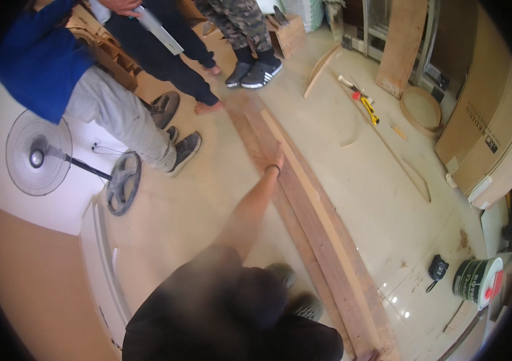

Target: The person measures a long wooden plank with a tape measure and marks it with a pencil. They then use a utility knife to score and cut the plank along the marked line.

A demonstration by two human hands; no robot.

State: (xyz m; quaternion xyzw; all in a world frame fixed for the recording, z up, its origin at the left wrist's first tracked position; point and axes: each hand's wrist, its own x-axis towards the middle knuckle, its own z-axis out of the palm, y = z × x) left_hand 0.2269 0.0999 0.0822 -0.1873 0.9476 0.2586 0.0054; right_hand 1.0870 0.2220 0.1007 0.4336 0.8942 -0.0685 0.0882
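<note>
A long reddish-brown board (307,218) lies lengthwise on a wider wooden plank (296,227) on the floor. Along the board's right part runs a narrow pale wood strip (328,216). My left hand (272,157), with a dark band at the wrist, rests on the far part of the board beside the strip, fingers spread against the wood. At the lower edge of the view, a small part of my right hand (369,355) shows at the near end of the boards; its fingers are mostly cut off.
Several people stand at the far left; one person's hand (124,6) holds a long metal-coloured piece (161,30). A pedestal fan (38,157) leans there. On the right are a yellow-and-red cutter (365,108), tape measure (438,268), bucket (469,281) and large carton (478,126).
</note>
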